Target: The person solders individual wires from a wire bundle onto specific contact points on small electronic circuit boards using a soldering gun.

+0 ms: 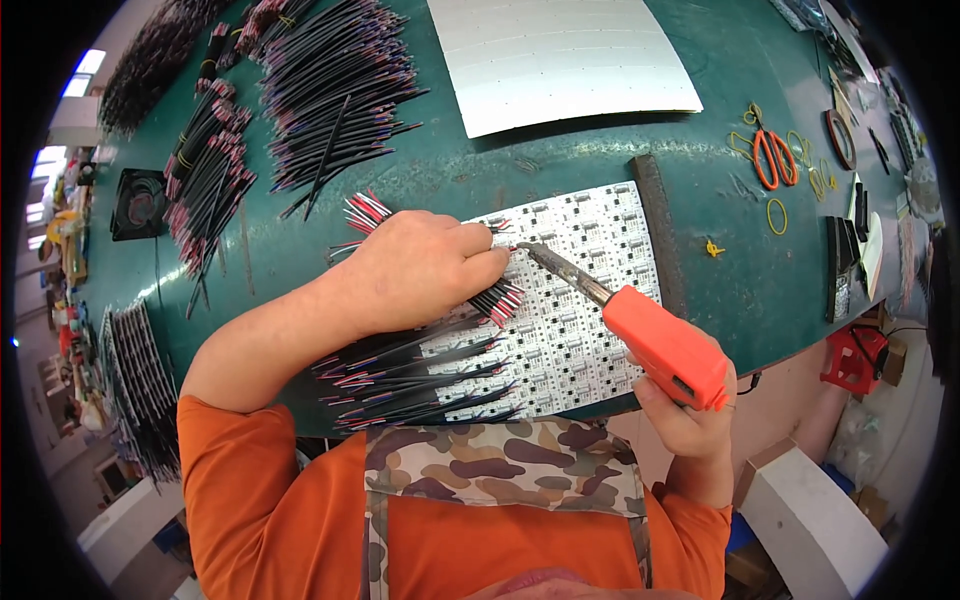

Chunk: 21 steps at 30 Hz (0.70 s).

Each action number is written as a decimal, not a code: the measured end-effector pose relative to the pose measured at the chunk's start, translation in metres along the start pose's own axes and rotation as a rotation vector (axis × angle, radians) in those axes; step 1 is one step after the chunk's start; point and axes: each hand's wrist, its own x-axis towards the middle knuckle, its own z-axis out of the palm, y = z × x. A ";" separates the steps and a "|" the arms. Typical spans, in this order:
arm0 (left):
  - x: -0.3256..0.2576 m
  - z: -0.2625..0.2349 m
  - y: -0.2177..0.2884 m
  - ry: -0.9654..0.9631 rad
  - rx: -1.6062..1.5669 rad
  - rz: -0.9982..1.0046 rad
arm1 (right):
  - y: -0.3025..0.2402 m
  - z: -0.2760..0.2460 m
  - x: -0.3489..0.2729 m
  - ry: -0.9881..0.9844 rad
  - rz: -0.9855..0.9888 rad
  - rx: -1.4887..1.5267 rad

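Observation:
My left hand (pixel 425 262) is closed around a bundle of short black wires (pixel 497 298) with red and white ends, over the left part of a white circuit board panel (pixel 580 300). Its thumb and forefinger meet by the panel's upper left rows. In my right hand (pixel 690 415) is a red soldering gun (pixel 668 345), its dark tip slanting left to the board close beside my left fingertips. A thin wire end appears to be at the tip. Along the panel's lower left lie wires (pixel 410 385) in rows, their ends on the board.
Piles of black wires (pixel 335 90) cover the far left of the green table (pixel 400 215). A white sheet panel (pixel 570 60) lies at the back. A dark bar (pixel 658 235) borders the circuit panel. Orange-handled scissors (pixel 773 158), yellow bands and a tape roll (pixel 840 138) are at right.

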 end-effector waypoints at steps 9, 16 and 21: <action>0.006 -0.001 0.003 0.003 0.006 0.012 | -0.005 -0.002 -0.002 0.020 0.039 -0.022; 0.005 0.002 0.001 0.007 -0.001 0.012 | -0.008 -0.007 -0.001 0.021 0.012 -0.065; 0.004 0.002 0.002 0.008 -0.012 0.010 | -0.009 -0.008 -0.005 0.047 0.055 -0.030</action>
